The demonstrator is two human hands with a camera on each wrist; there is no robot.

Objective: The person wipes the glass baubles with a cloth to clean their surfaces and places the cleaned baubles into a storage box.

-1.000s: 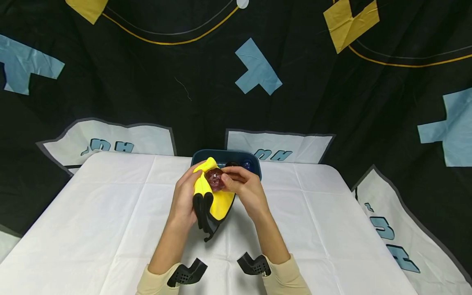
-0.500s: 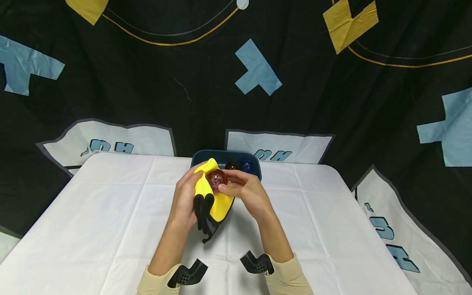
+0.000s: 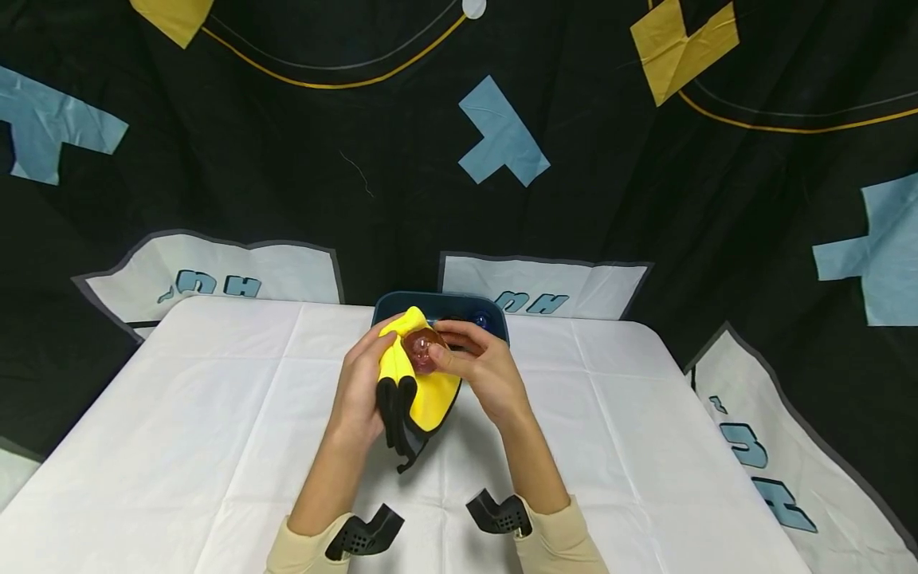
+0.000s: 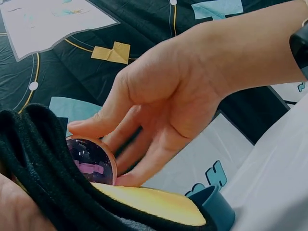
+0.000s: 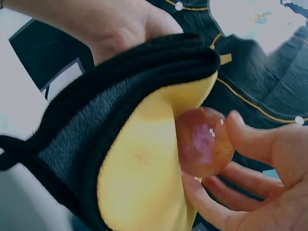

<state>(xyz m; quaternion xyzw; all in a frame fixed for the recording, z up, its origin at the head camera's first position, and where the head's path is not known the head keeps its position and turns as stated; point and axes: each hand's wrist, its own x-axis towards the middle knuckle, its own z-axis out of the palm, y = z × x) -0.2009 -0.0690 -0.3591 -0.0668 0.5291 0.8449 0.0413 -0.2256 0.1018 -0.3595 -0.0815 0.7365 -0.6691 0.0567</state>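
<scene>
My left hand (image 3: 356,391) grips a folded cloth (image 3: 433,399), yellow on one face and grey with black edging on the other. A small black loop hangs from its lower corner. Against the yellow face sits a see-through reddish ball (image 3: 421,351), which my right hand (image 3: 480,371) pinches between thumb and fingers. The right wrist view shows the ball (image 5: 204,142) pressed into the cloth (image 5: 144,159), with pinkish reflections on it. From the left wrist, black folds of cloth (image 4: 38,154) cover part of the ball (image 4: 91,161).
Just beyond the hands, at the table's far edge, stands a dark blue bin (image 3: 437,301). A blue ball (image 3: 480,320) lies in it, with a darker one mostly hidden behind my right hand. White cloth covers the table (image 3: 215,446); a black printed curtain (image 3: 287,159) hangs behind.
My right thumb has come up from the ball's lower edge onto its face, and the right fingers now hide most of the dark ball in the bin. The left hand stays in place.
</scene>
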